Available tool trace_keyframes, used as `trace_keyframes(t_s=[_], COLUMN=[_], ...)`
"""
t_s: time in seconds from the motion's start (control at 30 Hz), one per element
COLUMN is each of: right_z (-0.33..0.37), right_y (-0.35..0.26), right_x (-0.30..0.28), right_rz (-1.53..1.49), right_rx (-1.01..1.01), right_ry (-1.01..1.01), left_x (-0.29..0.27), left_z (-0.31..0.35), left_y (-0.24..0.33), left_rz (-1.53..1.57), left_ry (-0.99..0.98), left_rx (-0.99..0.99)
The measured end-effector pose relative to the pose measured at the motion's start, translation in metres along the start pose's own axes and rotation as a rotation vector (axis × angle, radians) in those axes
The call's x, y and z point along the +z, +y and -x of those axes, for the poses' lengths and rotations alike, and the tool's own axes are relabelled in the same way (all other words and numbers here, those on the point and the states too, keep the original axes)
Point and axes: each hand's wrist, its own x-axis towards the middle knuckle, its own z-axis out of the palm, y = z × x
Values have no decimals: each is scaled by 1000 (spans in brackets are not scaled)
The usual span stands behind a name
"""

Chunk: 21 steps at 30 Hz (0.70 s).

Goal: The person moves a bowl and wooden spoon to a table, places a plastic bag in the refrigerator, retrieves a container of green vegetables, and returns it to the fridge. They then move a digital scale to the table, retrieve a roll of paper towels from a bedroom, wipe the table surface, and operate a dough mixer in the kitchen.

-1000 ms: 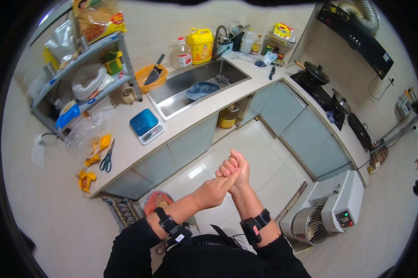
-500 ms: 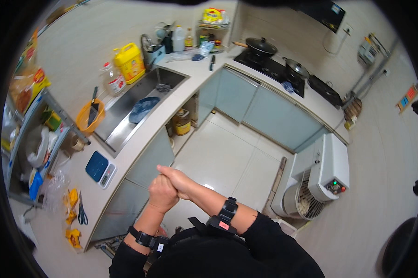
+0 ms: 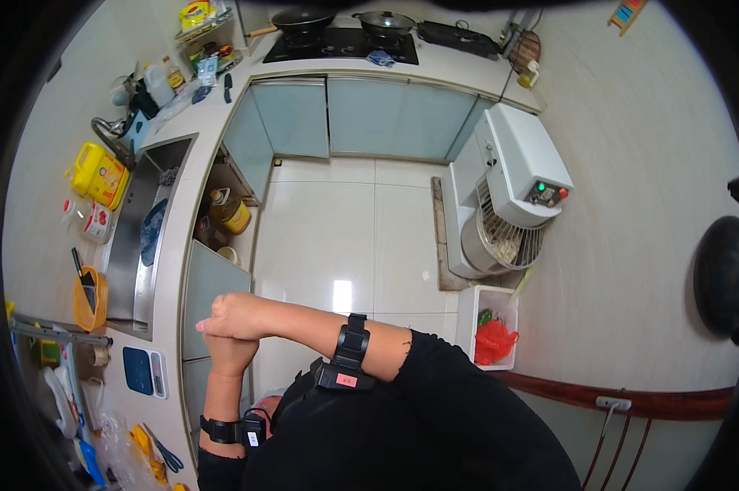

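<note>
My two hands are clasped together above the left cabinet fronts. My right hand (image 3: 237, 315) lies on top, its fingers wrapped round my left hand (image 3: 228, 353). The left hand is closed beneath it, and most of its fingers are hidden. Whether anything lies inside the clasp cannot be made out. Black straps with small boxes sit on both forearms. Nearest to the hands on the counter is a kitchen scale (image 3: 144, 371) with a dark blue top. Scissors (image 3: 164, 448) lie nearer to me, beside torn yellow packaging (image 3: 146, 452).
A steel sink (image 3: 144, 282) is set into the left counter, with an orange basket (image 3: 91, 301) and a yellow jug (image 3: 99, 176) beside it. A stove (image 3: 341, 47) bears pans at the back. A white dough mixer (image 3: 521, 164) and a white bin (image 3: 467, 327) stand right.
The view has turned to the right, so the stove now lies straight ahead and the white bin shows fully. My hands stay clasped, with the right one turned more over the left.
</note>
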Motion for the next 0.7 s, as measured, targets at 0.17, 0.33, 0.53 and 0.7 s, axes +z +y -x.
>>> trace_keyframes(t_s=[0.17, 0.33, 0.53, 0.7], right_z=[16, 21, 25, 31], right_y=[-9, -17, -8, 5], right_x=[-16, -20, -20, -64], right_rz=[50, 132, 127, -1662], right_rx=[58, 91, -29, 26], right_ry=[26, -19, 16, 517], left_x=[11, 7, -2, -38], left_z=[-2, -2, -10, -19], left_y=[0, 3, 11, 15], left_rz=[84, 191, 484, 1305], left_ry=[29, -3, -22, -379], left_rx=[77, 84, -27, -794])
